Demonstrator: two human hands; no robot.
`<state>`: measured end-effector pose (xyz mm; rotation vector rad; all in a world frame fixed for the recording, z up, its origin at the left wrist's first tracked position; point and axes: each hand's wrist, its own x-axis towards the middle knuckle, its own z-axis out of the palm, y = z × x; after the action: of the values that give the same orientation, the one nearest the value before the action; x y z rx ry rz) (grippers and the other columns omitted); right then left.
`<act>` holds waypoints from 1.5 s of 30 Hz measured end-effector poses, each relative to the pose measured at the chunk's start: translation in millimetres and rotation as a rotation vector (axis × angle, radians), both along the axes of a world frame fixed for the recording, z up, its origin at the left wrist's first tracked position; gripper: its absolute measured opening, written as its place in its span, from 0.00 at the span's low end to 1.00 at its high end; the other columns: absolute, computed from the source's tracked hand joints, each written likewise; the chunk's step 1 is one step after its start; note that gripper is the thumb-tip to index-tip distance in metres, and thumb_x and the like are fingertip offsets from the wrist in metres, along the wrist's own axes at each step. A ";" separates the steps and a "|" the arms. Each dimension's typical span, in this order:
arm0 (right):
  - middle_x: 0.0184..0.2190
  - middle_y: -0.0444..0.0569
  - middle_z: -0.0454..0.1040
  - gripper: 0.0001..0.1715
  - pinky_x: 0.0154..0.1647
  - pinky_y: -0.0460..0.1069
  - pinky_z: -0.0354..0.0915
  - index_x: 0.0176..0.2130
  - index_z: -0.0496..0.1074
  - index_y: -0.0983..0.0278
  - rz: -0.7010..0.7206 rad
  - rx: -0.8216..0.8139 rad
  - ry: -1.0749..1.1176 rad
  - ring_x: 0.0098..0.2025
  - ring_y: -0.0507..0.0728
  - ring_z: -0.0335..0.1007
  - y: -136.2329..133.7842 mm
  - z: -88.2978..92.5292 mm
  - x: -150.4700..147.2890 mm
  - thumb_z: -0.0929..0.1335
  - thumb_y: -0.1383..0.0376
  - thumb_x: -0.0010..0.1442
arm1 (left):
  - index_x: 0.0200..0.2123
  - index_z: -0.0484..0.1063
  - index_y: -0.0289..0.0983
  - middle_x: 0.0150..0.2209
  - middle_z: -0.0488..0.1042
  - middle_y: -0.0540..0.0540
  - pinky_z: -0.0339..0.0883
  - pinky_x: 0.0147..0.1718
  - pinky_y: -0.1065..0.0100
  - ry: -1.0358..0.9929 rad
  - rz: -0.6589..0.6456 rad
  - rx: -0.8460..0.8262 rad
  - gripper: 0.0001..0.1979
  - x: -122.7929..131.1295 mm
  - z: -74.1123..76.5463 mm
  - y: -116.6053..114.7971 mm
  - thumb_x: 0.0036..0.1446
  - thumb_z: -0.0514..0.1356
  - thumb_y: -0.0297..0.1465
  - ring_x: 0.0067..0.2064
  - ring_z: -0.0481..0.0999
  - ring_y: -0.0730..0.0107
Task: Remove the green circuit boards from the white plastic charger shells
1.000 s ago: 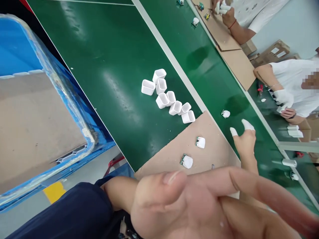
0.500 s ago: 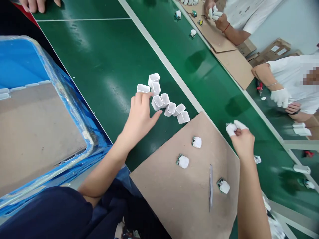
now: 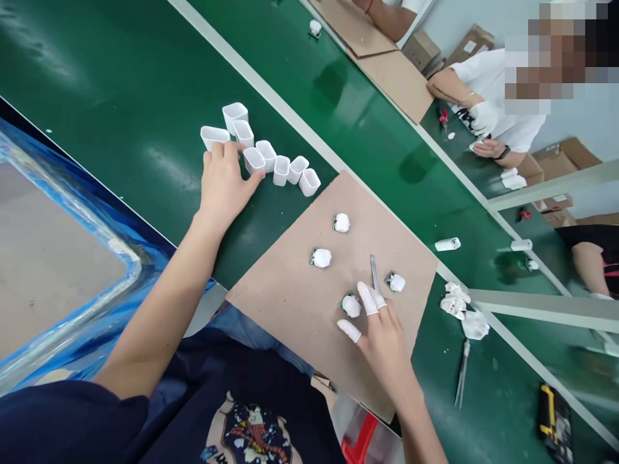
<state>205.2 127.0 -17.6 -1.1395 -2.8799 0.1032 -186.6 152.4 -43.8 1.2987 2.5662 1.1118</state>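
Note:
My left hand (image 3: 223, 187) reaches over the green belt to a cluster of several small white square shells (image 3: 281, 169). Its fingers lie stretched, the fingertips touching the nearest shells and the thumb beside one; none is lifted. My right hand (image 3: 382, 332) rests on a brown cardboard sheet (image 3: 290, 290), fingers spread, with white finger cots on the thumb and two fingers. Its capped fingertips sit beside a small white part with a green board (image 3: 351, 305). Three similar parts (image 3: 321, 258) lie on the sheet, and metal tweezers (image 3: 374, 273) lie just beyond the fingers.
A blue crate (image 3: 97, 322) lined with plastic stands at the left. A pile of white finger cots (image 3: 459, 308), another pair of tweezers (image 3: 461, 375) and a black-and-yellow tool (image 3: 552, 409) lie at the right. Co-workers (image 3: 488, 84) sit across the belt.
My right hand came back from the belt to the cardboard sheet and opened beside a white part. My left hand stays at the shells. The view has swung towards the right.

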 end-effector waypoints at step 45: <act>0.58 0.60 0.74 0.32 0.63 0.64 0.71 0.64 0.65 0.68 0.216 -0.264 1.132 0.61 0.65 0.71 -61.7 39.8 -39.0 0.69 0.72 0.61 | 0.65 0.62 0.39 0.63 0.70 0.40 0.68 0.62 0.68 -0.525 -0.984 0.225 0.30 171.7 41.6 -138.8 0.61 0.61 0.21 0.64 0.71 0.66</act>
<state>166.2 65.3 22.2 -0.4805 -1.9493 0.8394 -14.9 13.6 -2.3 1.6954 1.1871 1.2491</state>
